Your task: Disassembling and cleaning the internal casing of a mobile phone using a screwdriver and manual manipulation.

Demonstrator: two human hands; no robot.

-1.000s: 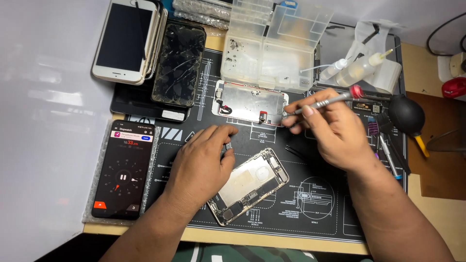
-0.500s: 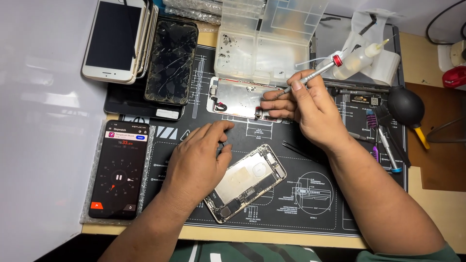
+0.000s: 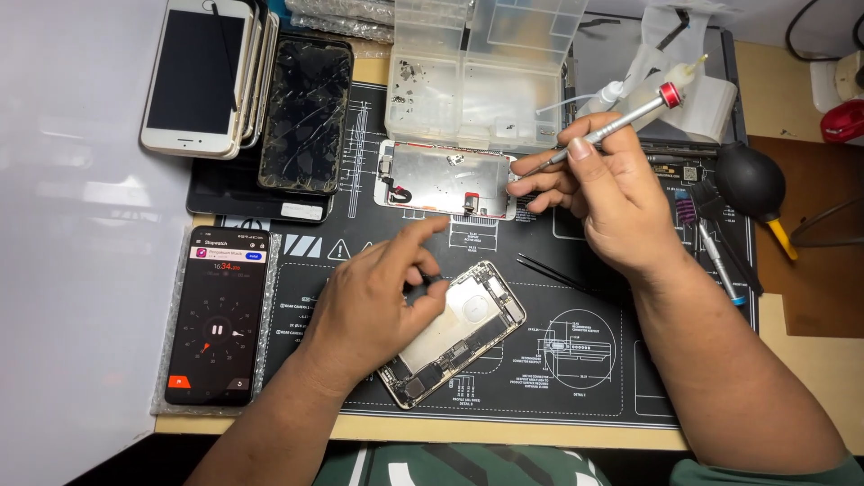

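Observation:
My right hand (image 3: 612, 193) grips a thin silver screwdriver (image 3: 621, 121) with a red cap, its tip pointing at the right edge of a detached phone screen panel (image 3: 445, 180) lying face down on the black work mat (image 3: 558, 360). My left hand (image 3: 378, 301) rests on the mat beside an opened phone body (image 3: 459, 333), its thumb and forefinger pinching something small and dark that I cannot make out. The phone body lies tilted, its inner parts showing.
A clear plastic parts box (image 3: 477, 81) stands behind the panel. A stack of phones (image 3: 202, 76) and a cracked screen (image 3: 306, 117) lie at the back left. A phone showing a stopwatch (image 3: 219, 315) lies left. Black tweezers (image 3: 553, 274), a dust blower (image 3: 751, 184) and a glue bottle (image 3: 630, 85) are right.
My right hand has swung the screwdriver so the red cap points up and right, tip at the panel's edge. My left hand has lifted its fingers off the phone body into a pinch.

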